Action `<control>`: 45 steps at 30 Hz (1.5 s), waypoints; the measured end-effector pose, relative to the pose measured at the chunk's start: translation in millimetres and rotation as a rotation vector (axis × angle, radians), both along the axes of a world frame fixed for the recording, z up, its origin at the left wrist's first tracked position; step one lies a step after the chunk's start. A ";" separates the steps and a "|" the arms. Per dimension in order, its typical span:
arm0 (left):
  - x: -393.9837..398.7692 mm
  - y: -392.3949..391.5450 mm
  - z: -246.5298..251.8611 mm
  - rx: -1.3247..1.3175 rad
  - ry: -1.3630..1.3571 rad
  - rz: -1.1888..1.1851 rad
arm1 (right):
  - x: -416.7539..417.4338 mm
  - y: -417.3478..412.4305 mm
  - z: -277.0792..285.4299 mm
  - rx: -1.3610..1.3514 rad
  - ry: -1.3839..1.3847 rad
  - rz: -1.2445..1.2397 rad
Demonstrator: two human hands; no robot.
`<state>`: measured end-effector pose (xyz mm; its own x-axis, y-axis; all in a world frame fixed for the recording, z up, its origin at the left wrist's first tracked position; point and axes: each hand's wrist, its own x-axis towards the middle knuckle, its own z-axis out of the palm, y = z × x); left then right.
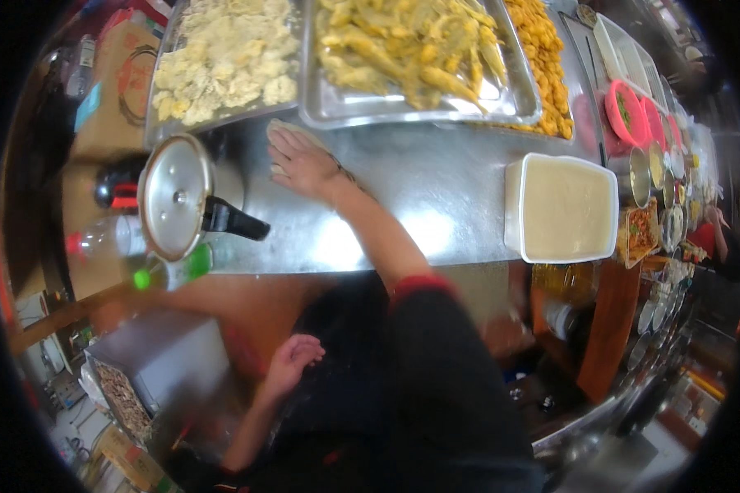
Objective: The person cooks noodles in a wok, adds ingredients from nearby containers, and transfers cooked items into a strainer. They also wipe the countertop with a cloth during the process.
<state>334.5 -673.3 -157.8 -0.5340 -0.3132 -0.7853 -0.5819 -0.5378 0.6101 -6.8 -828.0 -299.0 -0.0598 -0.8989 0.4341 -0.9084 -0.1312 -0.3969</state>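
My right hand (302,161) lies flat on a beige cloth (277,125), pressing it to the stainless-steel counter (394,175). Only the cloth's edges show around the fingers. Low in front of my dark clothing, my left hand (293,363) hangs with loosely curled fingers and nothing visible in it. A metal pressure cooker (176,197), lid on and black handle toward me, stands left of my right hand. Just beyond that hand are a tray of pale battered pieces (225,61) and a steel tray (339,114) of yellow fried food.
A white tub (515,209) of cloudy liquid stands at the counter's right. Orange fried food (539,68) fills a tray behind it. Plastic bottles (105,237) crowd the left edge beside a cardboard box (114,92). Pink baskets (620,114) and several metal bowls (640,175) line the right.
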 end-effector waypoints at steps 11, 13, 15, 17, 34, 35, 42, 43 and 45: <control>9.7 0.5 2.6 -0.001 0.121 0.086 | -63.4 242.0 13.7 0.117 -0.061 -1.092; 12.5 -2.2 9.6 -0.012 0.143 0.132 | -16.4 251.0 13.9 0.191 0.013 -1.425; 10.6 -7.6 20.2 -0.010 0.120 0.149 | 42.0 230.6 -1.0 0.198 -0.117 -1.498; 19.8 -10.9 7.0 -0.080 0.126 0.215 | 98.6 189.0 52.0 -0.180 -0.308 -1.181; -178.0 -11.7 -14.5 -0.118 0.226 0.150 | 63.9 330.8 127.1 0.108 -1.302 -0.791; -189.0 -11.4 -17.6 -0.194 0.170 0.116 | 47.3 356.4 113.2 0.130 -1.398 -0.902; -267.5 -1.5 -38.1 -1.135 -0.016 -0.431 | -71.7 479.5 130.8 -0.246 -1.495 -1.293; -275.2 3.1 -46.1 -1.238 -0.024 -0.559 | -84.1 491.3 128.8 -0.259 -1.515 -1.310; -282.5 14.7 -58.7 -1.249 -0.060 -0.694 | -100.6 503.0 108.9 -0.307 -1.563 -1.304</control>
